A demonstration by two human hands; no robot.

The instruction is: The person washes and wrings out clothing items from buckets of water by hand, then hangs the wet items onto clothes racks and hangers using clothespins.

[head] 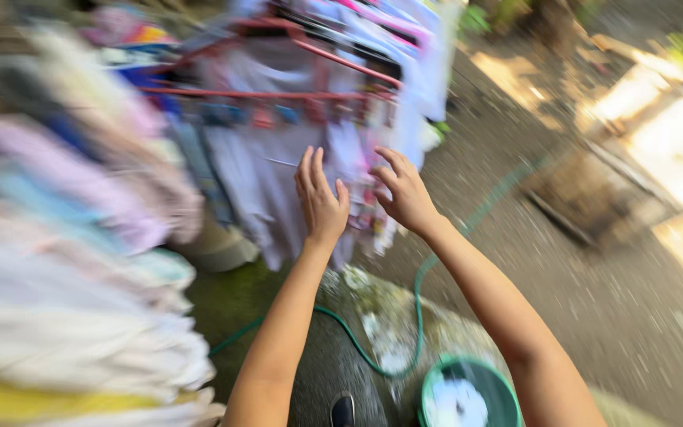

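Pale hanging laundry on a red-barred drying rack, directly ahead of both raised arms. Left hand and right hand reach forward, fingers spread, grasping nothing; blur hides any contact. Green bucket below.

Both hands, the left hand beside the right hand, reach toward the red metal drying rack hung with pale clothes, above the round green plastic bucket and thin green garden hose on the ground.

Ground surface: grey paved yard, partly wet.
A green hose snakes across it; a green bucket stands on it; a red drying rack carries hung laundry.
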